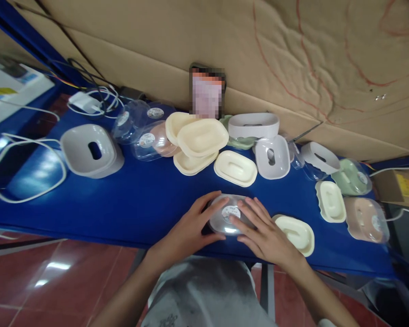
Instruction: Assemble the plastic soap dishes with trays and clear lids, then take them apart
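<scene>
Near the front edge of the table, both hands are on a clear domed plastic lid (230, 227) with a round white label; what lies under it looks greyish and is partly hidden. My left hand (194, 225) grips its left side, thumb in front and fingers over the top. My right hand (262, 227) holds the right side, its fingers spread across the lid. Close to my right wrist lies a cream oval tray (301, 231). Behind the lid is another cream tray (236, 168), beside a stack of cream trays (202, 138).
Grey slotted boxes (83, 156) stand at left, others (272, 159) right of centre. Clear covers (145, 150) lie behind. Green (352, 179) and pink (363, 220) covered pieces sit at right. A phone (207, 93) leans on the cardboard wall (139, 50); white cable (27, 141) loops at left.
</scene>
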### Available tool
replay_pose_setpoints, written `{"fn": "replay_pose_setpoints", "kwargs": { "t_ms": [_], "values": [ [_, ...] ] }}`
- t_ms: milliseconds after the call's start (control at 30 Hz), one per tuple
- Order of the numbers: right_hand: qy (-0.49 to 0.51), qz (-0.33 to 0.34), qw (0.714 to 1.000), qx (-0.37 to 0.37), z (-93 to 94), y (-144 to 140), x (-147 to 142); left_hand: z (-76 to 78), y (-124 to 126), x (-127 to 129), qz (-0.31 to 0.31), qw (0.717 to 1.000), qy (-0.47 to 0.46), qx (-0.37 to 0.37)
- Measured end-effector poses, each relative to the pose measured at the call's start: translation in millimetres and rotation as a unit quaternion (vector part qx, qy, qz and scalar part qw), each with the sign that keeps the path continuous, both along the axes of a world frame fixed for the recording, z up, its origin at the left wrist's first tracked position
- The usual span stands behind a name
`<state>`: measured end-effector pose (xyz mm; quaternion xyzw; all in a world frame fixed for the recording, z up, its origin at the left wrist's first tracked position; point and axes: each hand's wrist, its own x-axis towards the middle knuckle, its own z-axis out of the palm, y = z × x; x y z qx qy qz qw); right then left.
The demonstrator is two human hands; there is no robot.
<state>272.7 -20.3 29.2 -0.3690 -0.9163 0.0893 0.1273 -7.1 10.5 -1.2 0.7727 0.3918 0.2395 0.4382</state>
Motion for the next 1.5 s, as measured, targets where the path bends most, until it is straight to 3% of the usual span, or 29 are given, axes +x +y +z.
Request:
{"fn": "replay_pose_setpoints", "kwargs": {
  "t_ms": [267,433,800,1233,1400,1500],
  "values": [
    [0.028,0.002,0.999,-0.029,-7.4,5,11,-1.7,0,1,0.003,0.999,0.018,0.034],
    [0.004,0.009,1.0,0.006,-6.9,0,9,-2.5,1,0,-0.002,0.997,0.011,0.071],
    [-0.03,0.015,0.999,0.029,0.9,0,5,-1.4,0,-2,-0.007,0.998,0.017,0.065],
    [-0.024,0.01,0.999,0.022,-17.6,-9,8,-4.8,-1,-5,-0.014,0.996,0.016,0.086],
    [-0.026,-0.005,1.0,-0.002,-6.6,-7,1,-4.3,0,-2,-0.008,0.995,0.018,0.098],
    [-0.029,-0.05,0.998,-0.015,3.7,-18,19,-2.6,-3,-6,0.0,0.994,0.034,0.102]
  ]
}}
